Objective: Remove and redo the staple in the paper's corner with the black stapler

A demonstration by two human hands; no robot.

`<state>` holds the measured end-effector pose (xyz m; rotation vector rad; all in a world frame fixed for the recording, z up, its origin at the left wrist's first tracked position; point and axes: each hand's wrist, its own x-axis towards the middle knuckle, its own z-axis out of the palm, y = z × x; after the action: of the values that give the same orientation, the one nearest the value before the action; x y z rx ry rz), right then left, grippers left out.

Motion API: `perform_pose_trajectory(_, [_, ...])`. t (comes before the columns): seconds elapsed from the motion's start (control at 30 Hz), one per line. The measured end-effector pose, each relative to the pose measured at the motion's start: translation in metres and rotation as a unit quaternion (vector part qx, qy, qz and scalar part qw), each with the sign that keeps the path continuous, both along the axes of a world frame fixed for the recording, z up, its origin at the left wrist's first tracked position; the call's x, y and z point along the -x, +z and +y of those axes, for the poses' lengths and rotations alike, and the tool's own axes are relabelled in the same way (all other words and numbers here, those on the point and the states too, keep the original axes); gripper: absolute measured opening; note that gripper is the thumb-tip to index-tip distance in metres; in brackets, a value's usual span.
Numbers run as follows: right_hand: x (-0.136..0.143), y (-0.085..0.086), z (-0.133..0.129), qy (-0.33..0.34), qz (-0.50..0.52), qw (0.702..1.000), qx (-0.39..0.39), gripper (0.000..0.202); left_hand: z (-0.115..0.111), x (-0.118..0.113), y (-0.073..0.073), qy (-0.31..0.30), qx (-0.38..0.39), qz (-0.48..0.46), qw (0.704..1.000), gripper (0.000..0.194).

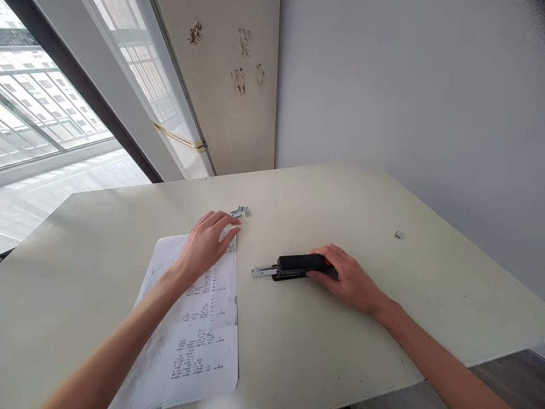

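Note:
My right hand (pixel 347 278) grips the rear end of a black stapler (pixel 300 263) lying on the table. A metal staple tray (pixel 264 272) sticks out of its front, pointing left. My left hand (pixel 208 238) hovers over the top of a printed paper sheet (pixel 208 341), thumb and fingers a little apart with nothing visible between them. Its fingertips are right beside a small group of staple strips (pixel 241 211), some of which the fingers may partly cover. The hand and forearm hide part of the sheet.
One more short piece of staples (pixel 398 234) lies far to the right on the pale table (pixel 323 341). Behind the table stand a grey wall (pixel 404 85) and a cream panel with brown marks (pixel 230 119). A window (pixel 51 102) is at the left.

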<state>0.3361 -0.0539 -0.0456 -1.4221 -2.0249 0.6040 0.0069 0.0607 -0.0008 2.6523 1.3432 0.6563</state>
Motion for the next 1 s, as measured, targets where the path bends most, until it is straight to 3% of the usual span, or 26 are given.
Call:
perform_pose_trajectory(0.2, [0.000,0.001,0.001,0.007,0.008,1.000,-0.004,0.027,0.066,-0.016,-0.010,-0.034,-0.043,0.145,0.988,0.033])
perform_pose_trajectory(0.4, [0.000,0.001,0.002,0.010,0.015,1.000,0.003,0.028,0.083,-0.028,-0.010,-0.070,-0.023,0.147,0.986,0.027])
perform_pose_trajectory(0.53, [0.000,0.002,0.003,0.012,0.016,1.000,0.006,0.029,0.069,-0.032,-0.007,-0.093,-0.006,0.140,0.986,0.025])
perform_pose_trajectory(0.7, [-0.001,0.001,0.002,0.009,0.013,1.000,0.008,0.030,0.034,-0.030,-0.004,-0.104,0.043,0.110,0.988,0.030])
perform_pose_trajectory(0.9, [0.000,0.002,0.000,0.004,0.005,1.000,0.010,0.028,-0.002,-0.025,0.002,-0.083,0.173,-0.045,0.981,0.035])
perform_pose_trajectory(1.0, [0.000,0.002,0.000,0.002,0.000,1.000,0.008,0.030,-0.020,-0.021,0.003,-0.033,0.276,-0.131,0.952,0.037])
